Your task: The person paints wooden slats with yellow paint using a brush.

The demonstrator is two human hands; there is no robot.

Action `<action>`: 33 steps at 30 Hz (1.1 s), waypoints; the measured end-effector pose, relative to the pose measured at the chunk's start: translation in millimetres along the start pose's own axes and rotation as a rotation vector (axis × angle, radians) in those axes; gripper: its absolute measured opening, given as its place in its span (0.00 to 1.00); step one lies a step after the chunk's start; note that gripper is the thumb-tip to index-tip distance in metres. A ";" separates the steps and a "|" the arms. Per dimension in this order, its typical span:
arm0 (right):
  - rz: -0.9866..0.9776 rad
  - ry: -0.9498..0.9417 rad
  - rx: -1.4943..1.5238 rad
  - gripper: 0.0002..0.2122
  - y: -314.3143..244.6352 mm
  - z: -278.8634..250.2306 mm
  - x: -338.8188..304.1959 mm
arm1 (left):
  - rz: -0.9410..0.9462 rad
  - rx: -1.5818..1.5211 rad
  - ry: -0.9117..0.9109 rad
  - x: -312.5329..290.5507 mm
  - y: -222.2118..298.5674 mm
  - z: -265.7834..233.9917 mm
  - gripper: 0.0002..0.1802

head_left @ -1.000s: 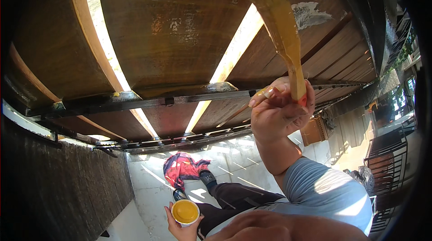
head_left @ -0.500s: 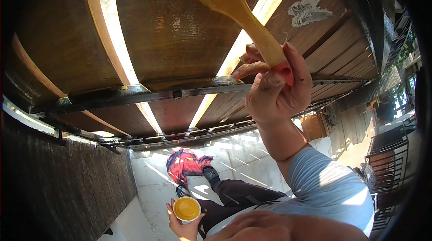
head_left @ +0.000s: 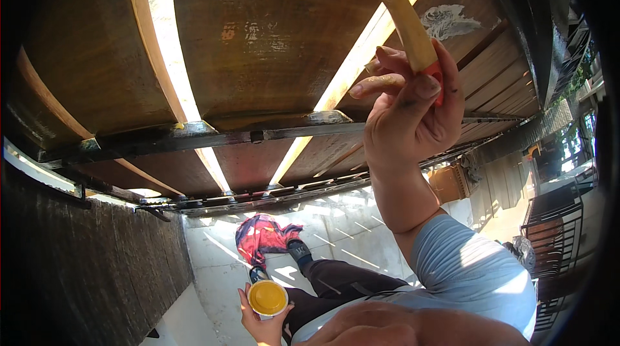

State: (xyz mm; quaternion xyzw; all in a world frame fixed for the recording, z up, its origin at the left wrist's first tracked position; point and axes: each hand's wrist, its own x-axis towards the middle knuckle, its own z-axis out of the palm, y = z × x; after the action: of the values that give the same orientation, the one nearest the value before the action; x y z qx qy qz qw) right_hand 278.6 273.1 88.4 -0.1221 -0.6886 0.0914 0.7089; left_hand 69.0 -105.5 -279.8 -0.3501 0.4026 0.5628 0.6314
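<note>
Raised in front of me, my right hand [head_left: 413, 117] pinches the red end of a paintbrush [head_left: 413, 33] with a flat, pale wooden handle. The brush's far end runs past the top edge of the picture, so its bristles are hidden. Behind the brush stand broad brown wooden boards [head_left: 252, 36], with bright gaps between them. Yellowish smears mark the fingers of this hand. Low down, my left hand [head_left: 263, 328] is wrapped round a small white cup [head_left: 268, 299] of yellow-brown liquid, held upright.
A black metal rail [head_left: 265, 135] crosses the boards. One board to the right bears a whitish patch [head_left: 449, 21]. A red and dark cloth [head_left: 265, 241] lies on the pale tiled floor [head_left: 342, 223] by my feet. Dark wood panelling [head_left: 97, 268] stands at the left.
My right hand has moved up and to the right with the paintbrush, whose handle now stands more upright. The left hand and the cup have hardly moved.
</note>
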 end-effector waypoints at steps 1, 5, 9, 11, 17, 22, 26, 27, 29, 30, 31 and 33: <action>0.004 0.000 0.005 0.18 -0.9 -2.0 -3.1 | 0.003 -0.004 0.004 -2.5 0.6 0.3 0.63; 0.093 0.168 -0.219 0.23 -5.3 -20.3 -11.9 | 0.121 0.138 -0.015 -11.6 2.2 1.3 0.64; 0.138 0.296 -0.237 0.23 -9.8 -31.8 -22.9 | 0.240 0.285 -0.033 -27.6 -2.9 -3.0 0.66; 0.120 0.350 -0.190 0.23 -11.5 -38.0 -30.3 | 0.298 0.361 -0.040 -32.5 -5.4 -1.4 0.66; 0.037 0.023 -0.074 0.22 -14.8 -48.8 -34.5 | 0.471 0.590 -0.060 -50.8 -8.6 1.0 0.68; -0.001 -0.121 -0.058 0.18 -21.8 -27.4 -4.4 | 0.601 0.790 -0.091 -61.8 -17.2 7.3 0.70; -0.052 -0.130 -0.117 0.17 -25.7 0.3 19.4 | 0.701 0.945 -0.125 -69.7 -25.8 10.5 0.71; -0.065 -0.153 -0.234 0.18 -23.6 4.0 23.1 | 0.726 0.984 -0.134 -69.7 -25.8 13.2 0.72; -0.138 -0.178 -0.250 0.17 -17.5 7.2 28.5 | 0.778 1.060 -0.151 -73.2 -29.2 14.8 0.72; -0.113 -0.176 -0.254 0.16 -19.0 9.5 30.0 | 0.804 1.098 -0.160 -75.3 -31.7 16.3 0.73; -0.088 -0.174 -0.258 0.16 -20.4 10.6 30.8 | 0.830 1.136 -0.168 -76.9 -32.7 18.4 0.73; -0.051 -0.104 -0.272 0.16 -21.2 10.2 27.2 | 0.884 1.208 -0.183 -84.3 -34.0 27.2 0.74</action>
State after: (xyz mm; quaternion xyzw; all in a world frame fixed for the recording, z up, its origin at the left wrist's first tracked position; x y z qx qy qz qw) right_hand 268.6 261.5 120.9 -0.1945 -0.7334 -0.0146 0.6512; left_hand 102.3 -121.4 -192.4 0.2996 0.6901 0.4719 0.4597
